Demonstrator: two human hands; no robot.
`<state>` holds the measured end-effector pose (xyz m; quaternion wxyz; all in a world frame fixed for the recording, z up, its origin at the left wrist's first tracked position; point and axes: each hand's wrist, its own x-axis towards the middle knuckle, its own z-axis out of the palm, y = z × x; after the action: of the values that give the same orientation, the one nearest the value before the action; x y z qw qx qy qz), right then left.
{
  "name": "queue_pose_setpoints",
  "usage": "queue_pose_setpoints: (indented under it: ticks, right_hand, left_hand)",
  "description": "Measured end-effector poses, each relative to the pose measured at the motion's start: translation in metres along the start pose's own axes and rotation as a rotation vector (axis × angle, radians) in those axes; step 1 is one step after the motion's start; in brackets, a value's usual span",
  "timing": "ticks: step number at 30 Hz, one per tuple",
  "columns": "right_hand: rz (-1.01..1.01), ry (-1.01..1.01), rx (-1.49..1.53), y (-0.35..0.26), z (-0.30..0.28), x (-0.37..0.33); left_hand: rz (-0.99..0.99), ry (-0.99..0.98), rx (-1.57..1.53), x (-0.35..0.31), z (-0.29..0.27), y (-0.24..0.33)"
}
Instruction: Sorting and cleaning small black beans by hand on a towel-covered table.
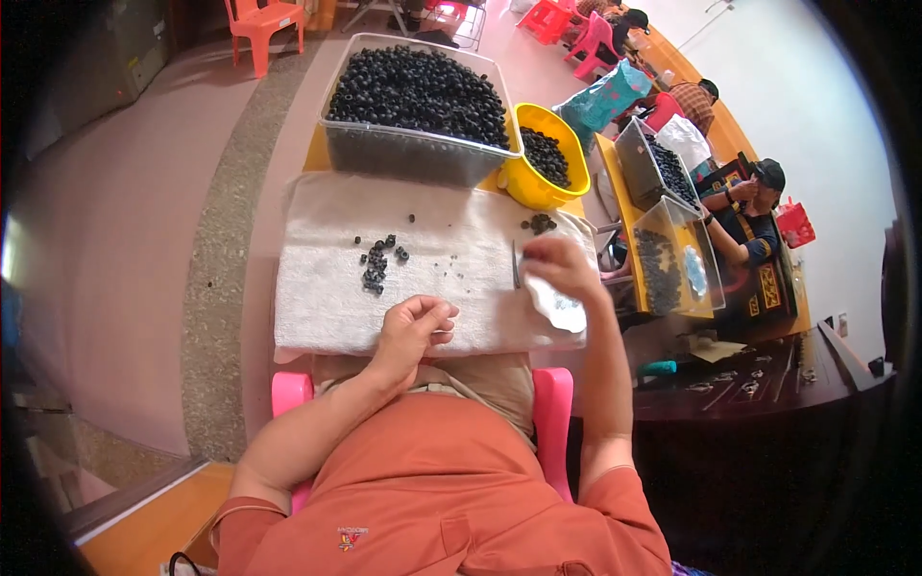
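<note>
My left hand (415,333) rests at the near edge of a white cloth (327,312), fingers curled and thumb against the index finger. What it pinches, if anything, is too small to make out. Over the cloth's right side hangs my right hand (562,267), its fingers smeared by motion. Below it lies a white sheet or bag (555,309) with small pale bits on it, and beside it a thin dark tool (516,264). Small black ring-like parts (376,269) lie loosely grouped left of centre. A smaller cluster of black parts (540,224) sits beyond my right hand.
A large clear bin (413,144) full of black parts stands behind the cloth, next to a yellow basket (533,192) holding more. To the right are two clear bins (639,154) on a side table and a seated person (759,216). Pink chair arms (552,413) flank me.
</note>
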<state>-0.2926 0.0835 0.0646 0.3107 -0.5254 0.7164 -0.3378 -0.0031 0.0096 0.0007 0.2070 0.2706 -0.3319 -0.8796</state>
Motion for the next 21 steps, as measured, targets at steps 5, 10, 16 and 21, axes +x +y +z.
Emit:
queue_pose_setpoints:
  ticks: [5, 10, 16, 21]
  right_hand:
    - [-0.202, 0.623, -0.156, -0.027, -0.035, 0.046]
    - [-0.299, 0.700, -0.247, -0.034, 0.016, 0.052]
    - [-0.295, 0.150, -0.298, -0.034, 0.102, 0.054]
    - [-0.365, -0.013, -0.356, -0.054, 0.132, 0.065]
  left_hand:
    - [0.024, -0.032, 0.001, 0.002, -0.002, -0.002]
    - [0.012, 0.003, -0.007, 0.001, -0.002, 0.001]
    - [0.040, -0.018, -0.022, 0.003, -0.003, -0.003]
    - [0.042, 0.007, -0.030, 0.002, -0.002, -0.007]
